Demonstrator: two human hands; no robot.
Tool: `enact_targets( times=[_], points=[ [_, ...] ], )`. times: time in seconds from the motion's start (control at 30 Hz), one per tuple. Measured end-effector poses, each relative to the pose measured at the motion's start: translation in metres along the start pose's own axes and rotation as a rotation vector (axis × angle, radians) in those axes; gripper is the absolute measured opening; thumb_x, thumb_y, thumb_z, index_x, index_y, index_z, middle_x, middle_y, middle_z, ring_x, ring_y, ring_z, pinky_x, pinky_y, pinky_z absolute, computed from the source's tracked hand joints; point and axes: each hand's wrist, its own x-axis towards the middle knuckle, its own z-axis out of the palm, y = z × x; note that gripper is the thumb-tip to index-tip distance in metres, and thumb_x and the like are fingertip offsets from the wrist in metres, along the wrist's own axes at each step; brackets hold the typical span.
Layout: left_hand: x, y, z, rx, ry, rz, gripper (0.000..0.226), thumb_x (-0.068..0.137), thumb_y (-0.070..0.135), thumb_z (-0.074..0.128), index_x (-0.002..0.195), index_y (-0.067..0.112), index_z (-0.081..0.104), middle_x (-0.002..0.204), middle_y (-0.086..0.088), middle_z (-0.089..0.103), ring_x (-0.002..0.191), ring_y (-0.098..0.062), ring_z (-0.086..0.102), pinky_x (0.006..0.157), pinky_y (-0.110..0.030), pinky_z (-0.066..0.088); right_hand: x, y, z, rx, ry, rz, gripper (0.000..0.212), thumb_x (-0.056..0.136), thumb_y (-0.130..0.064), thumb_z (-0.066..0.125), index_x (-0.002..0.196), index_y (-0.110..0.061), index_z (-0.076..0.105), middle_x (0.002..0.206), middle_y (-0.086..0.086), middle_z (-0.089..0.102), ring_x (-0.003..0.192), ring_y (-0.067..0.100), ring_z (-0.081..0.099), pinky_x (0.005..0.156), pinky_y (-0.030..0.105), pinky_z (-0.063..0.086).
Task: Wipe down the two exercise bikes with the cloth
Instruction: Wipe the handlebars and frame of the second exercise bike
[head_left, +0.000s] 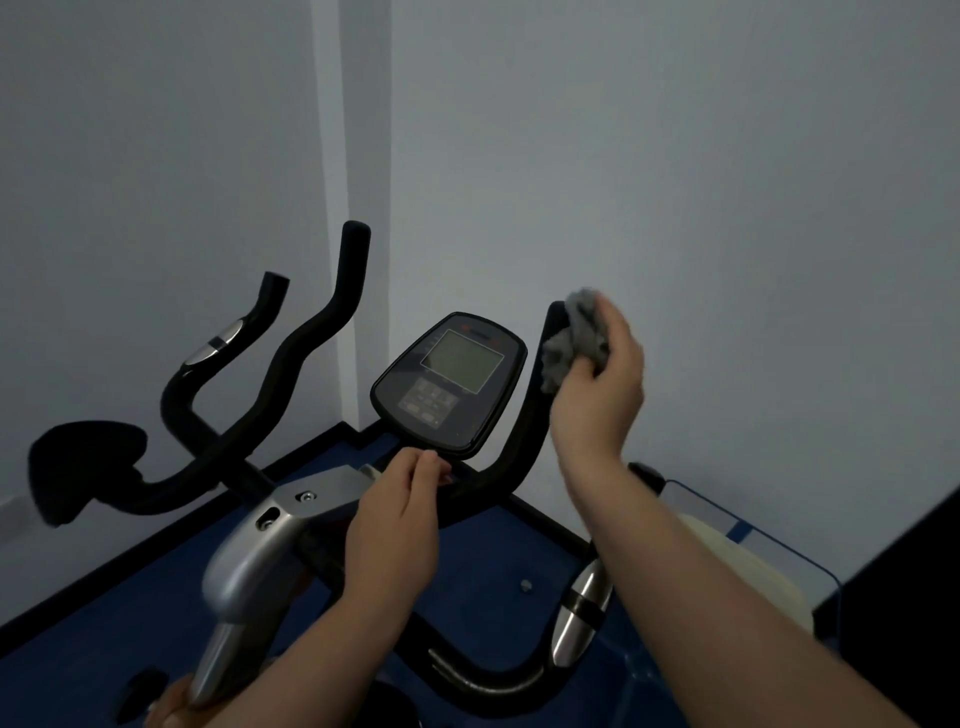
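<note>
right hand: bunches cloth around handlebar tip, right of console; rubbing it
left hand: fingers curled below console, likely steadying; hold unclear

Your cloth looks grey, soft and nubbly. The handlebar it meets looks matt black, foam-like. The console is smooth dark plastic with a dull screen. The stem housing is satin silver; the grip sensor shines like polished metal.

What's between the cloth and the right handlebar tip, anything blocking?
Nothing visible. The right hand grips the cloth directly against the upper end of the right handlebar. The console sits to its left, clear of it.
</note>
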Motion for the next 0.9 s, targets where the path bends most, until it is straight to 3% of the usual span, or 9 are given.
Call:
enact_targets(
  times=[0.1, 0.2, 0.33, 0.4, 0.47, 0.63, 0.77, 0.83, 0.9],
  points=[
    [0.001, 0.001, 0.000, -0.002, 0.006, 0.008, 0.033, 0.101, 0.039, 0.036, 0.082, 0.032, 0.063, 0.081, 0.013, 0.067, 0.079, 0.001, 0.060, 0.072, -0.034, 0.047, -0.048, 0.018, -0.012, -0.120, -0.095, -0.036, 0.056, 0.089, 0.012, 0.046, 0.128, -0.026, 0.060, 0.122, -0.009, 0.047, 0.110, 0.005, 0.053, 0.087, -0.002, 0.035],
    [0.002, 0.001, 0.001, 0.019, 0.016, 0.028, 0.033, 0.102, 0.038, 0.037, 0.082, 0.032, 0.062, 0.080, 0.014, 0.067, 0.079, 0.001, 0.060, 0.073, -0.034, 0.048, -0.060, 0.013, -0.021, -0.234, -0.369, -0.209, 0.059, 0.076, 0.020, 0.049, 0.111, -0.022, 0.070, 0.115, -0.006, 0.050, 0.112, 0.015, 0.050, 0.088, 0.001, 0.036],
    [0.001, 0.001, -0.001, -0.014, 0.008, 0.013, 0.033, 0.102, 0.036, 0.038, 0.083, 0.029, 0.064, 0.082, 0.011, 0.067, 0.082, -0.004, 0.062, 0.077, -0.038, 0.050, -0.014, -0.011, -0.026, -0.435, -0.278, -0.438, 0.052, 0.081, 0.011, 0.056, 0.122, -0.021, 0.066, 0.124, 0.003, 0.047, 0.115, 0.018, 0.042, 0.092, 0.018, 0.045],
    [0.001, 0.000, -0.001, -0.026, 0.008, 0.005, 0.033, 0.103, 0.035, 0.038, 0.083, 0.030, 0.064, 0.083, 0.012, 0.068, 0.084, -0.005, 0.062, 0.079, -0.039, 0.050, -0.014, -0.007, -0.028, -0.619, -0.374, -0.427, 0.048, 0.085, 0.003, 0.057, 0.127, -0.021, 0.063, 0.129, 0.006, 0.041, 0.118, 0.022, 0.038, 0.087, 0.032, 0.049],
    [0.002, 0.000, -0.001, -0.036, 0.007, 0.008, 0.033, 0.103, 0.036, 0.038, 0.082, 0.031, 0.063, 0.081, 0.015, 0.067, 0.082, -0.003, 0.062, 0.078, -0.038, 0.049, -0.043, 0.008, -0.029, -0.687, -0.470, -0.337, 0.046, 0.088, -0.004, 0.055, 0.128, -0.025, 0.060, 0.131, 0.004, 0.036, 0.117, 0.020, 0.035, 0.088, 0.030, 0.047],
    [0.001, -0.002, -0.001, 0.002, -0.023, 0.028, 0.034, 0.102, 0.037, 0.037, 0.078, 0.029, 0.059, 0.077, 0.017, 0.062, 0.076, -0.002, 0.057, 0.066, -0.034, 0.043, -0.092, 0.012, -0.030, -0.464, -0.617, -0.303, 0.043, 0.083, -0.002, 0.056, 0.111, -0.033, 0.066, 0.116, -0.012, 0.032, 0.109, 0.008, 0.034, 0.082, 0.011, 0.037],
    [0.002, -0.003, -0.001, -0.007, -0.002, 0.029, 0.033, 0.102, 0.033, 0.039, 0.078, 0.031, 0.061, 0.078, 0.020, 0.064, 0.080, 0.001, 0.057, 0.068, -0.029, 0.041, -0.028, -0.003, -0.024, -0.478, -0.323, -0.333, 0.038, 0.081, 0.002, 0.055, 0.101, -0.026, 0.071, 0.118, -0.002, 0.039, 0.111, 0.015, 0.036, 0.082, 0.010, 0.035],
    [0.002, -0.003, -0.001, -0.011, -0.010, 0.016, 0.033, 0.102, 0.032, 0.039, 0.078, 0.032, 0.061, 0.079, 0.022, 0.064, 0.081, 0.002, 0.057, 0.069, -0.030, 0.041, -0.021, -0.001, -0.022, -0.497, -0.331, -0.294, 0.025, 0.084, -0.009, 0.061, 0.101, -0.024, 0.070, 0.122, -0.001, 0.037, 0.113, 0.015, 0.033, 0.083, 0.019, 0.039],
    [0.002, -0.002, -0.002, -0.020, -0.016, 0.024, 0.033, 0.101, 0.035, 0.039, 0.078, 0.032, 0.062, 0.080, 0.022, 0.064, 0.080, 0.001, 0.058, 0.072, -0.034, 0.045, -0.043, 0.007, -0.020, -0.501, -0.406, -0.252, 0.011, 0.085, -0.030, 0.066, 0.095, -0.025, 0.069, 0.121, -0.006, 0.035, 0.113, 0.011, 0.031, 0.080, 0.014, 0.035]
  ],
)
